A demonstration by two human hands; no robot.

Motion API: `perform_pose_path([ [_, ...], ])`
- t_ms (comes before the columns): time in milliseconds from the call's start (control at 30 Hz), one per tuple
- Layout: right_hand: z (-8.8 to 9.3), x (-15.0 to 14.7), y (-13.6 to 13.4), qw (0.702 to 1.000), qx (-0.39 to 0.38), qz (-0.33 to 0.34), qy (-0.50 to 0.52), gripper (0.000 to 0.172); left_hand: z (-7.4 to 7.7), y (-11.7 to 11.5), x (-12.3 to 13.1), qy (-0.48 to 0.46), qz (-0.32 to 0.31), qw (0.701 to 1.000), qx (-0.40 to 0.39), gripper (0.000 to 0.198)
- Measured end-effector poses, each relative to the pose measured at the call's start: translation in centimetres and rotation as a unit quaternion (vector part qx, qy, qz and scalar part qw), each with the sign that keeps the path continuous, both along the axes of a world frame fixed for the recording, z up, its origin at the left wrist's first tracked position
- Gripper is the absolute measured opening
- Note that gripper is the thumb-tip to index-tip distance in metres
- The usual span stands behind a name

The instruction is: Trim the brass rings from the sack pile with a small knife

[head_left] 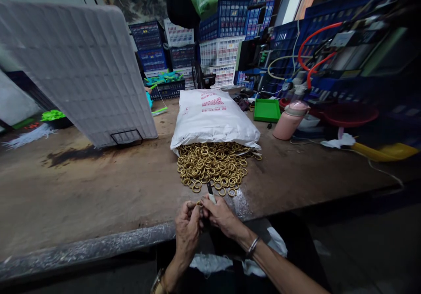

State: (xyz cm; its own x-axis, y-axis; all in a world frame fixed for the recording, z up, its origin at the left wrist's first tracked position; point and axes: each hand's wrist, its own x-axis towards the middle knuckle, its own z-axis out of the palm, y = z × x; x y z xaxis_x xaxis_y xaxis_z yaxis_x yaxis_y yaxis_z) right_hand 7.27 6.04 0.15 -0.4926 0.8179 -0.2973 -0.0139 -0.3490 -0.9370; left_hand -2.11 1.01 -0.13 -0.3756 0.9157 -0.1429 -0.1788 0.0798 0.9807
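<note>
My left hand (188, 226) is closed, pinching a small gold ring (199, 203) between thumb and fingers at the table's front edge. My right hand (221, 214) is closed around a knife (211, 194) with a pale handle and a dark blade that points up and away. Its fingertips meet those of my left hand beside the ring. Just beyond both hands lies a pile of gold rings (210, 164), spilling from the open near end of a white sack (213, 118) with red print. The fingers partly hide the held ring.
A tall pale padded panel (82, 66) stands on the wooden table (131, 193) at left. To the right are a green tray (266, 110), a pink bottle (290, 121) and a yellow scoop (384, 151). Stacked crates (222, 51) rise behind.
</note>
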Motion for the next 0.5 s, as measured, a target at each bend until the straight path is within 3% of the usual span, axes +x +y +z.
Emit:
perform_pose_path([
  [233, -0.36, -0.14, 0.64, 0.988, 0.116, -0.02, -0.096, 0.02, 0.47, -0.1, -0.24, -0.017, -0.008, 1.0, -0.001, 0.027],
  [400, -0.27, -0.07, 0.49, 0.989, 0.111, -0.02, -0.097, 0.019, 0.8, -0.4, -0.09, -0.031, -0.002, 0.999, -0.011, 0.032],
  [500, 0.16, 0.05, 0.38, 0.988, 0.12, -0.014, -0.098, 0.018, 0.87, -0.51, -0.29, -0.041, -0.032, 0.998, -0.019, 0.032],
])
